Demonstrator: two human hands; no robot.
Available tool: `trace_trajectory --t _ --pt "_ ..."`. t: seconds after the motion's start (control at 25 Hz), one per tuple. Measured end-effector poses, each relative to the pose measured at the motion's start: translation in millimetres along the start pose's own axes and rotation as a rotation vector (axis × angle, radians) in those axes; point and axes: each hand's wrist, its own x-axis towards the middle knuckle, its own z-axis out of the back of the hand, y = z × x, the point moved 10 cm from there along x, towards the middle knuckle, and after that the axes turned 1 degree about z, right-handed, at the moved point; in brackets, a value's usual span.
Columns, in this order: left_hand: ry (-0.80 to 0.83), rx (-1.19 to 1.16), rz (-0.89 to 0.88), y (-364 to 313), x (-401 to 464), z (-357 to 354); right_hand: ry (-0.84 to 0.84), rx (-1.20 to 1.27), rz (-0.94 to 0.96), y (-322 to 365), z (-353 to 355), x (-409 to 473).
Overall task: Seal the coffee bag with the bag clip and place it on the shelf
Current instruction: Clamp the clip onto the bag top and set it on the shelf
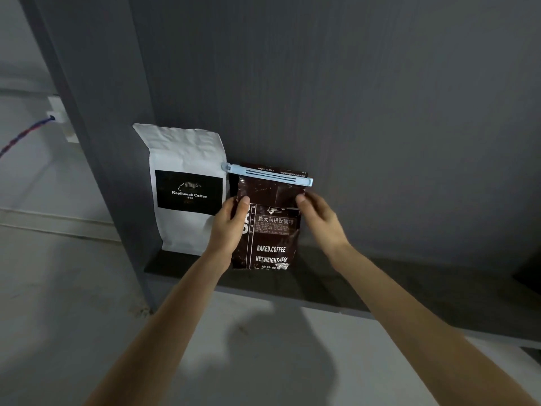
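Dark brown and glossy, the coffee bag (269, 230) stands upright on the grey shelf (380, 291) in the head view, its base on the board and its back near the dark rear panel (351, 98). A pale blue bag clip (268, 174) is clamped across its folded top, running slightly downhill from left to right, with the folded edge of the bag showing just above it. The clip's left end touches or nearly touches the white coffee bag (184, 189) that stands just beside mine on the left, the one with a black label reading Kopiluwak Coffee.

My left hand (231, 218) wraps the bag's left edge, thumb on the front face and fingers behind, gripping it. My right hand (317, 215) is at the upper right edge, thumb tip pressed on the front just under the clip; the fingers are curled behind, so it too pinches the bag, though more lightly. Both forearms reach up from the bottom of the picture.

To the far left, past the shelf's upright side panel (96, 142), a white wall socket (60, 115) holds a red-and-blue cable (26, 134).
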Motion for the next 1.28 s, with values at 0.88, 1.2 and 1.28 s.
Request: trace_trajectory --t 0.88,1.2,1.28 --pt "-0.012 0.115 -0.024 41 -27 4 -0.120 -0.041 -0.115 -46 -13 -24" --pt "0.017 0.262 -0.109 24 -28 0 -0.056 -0.136 -0.106 -35 -12 -30" --pt "0.033 0.281 -0.101 19 -34 -2 0.000 -0.189 -0.096 -32 -11 -37"
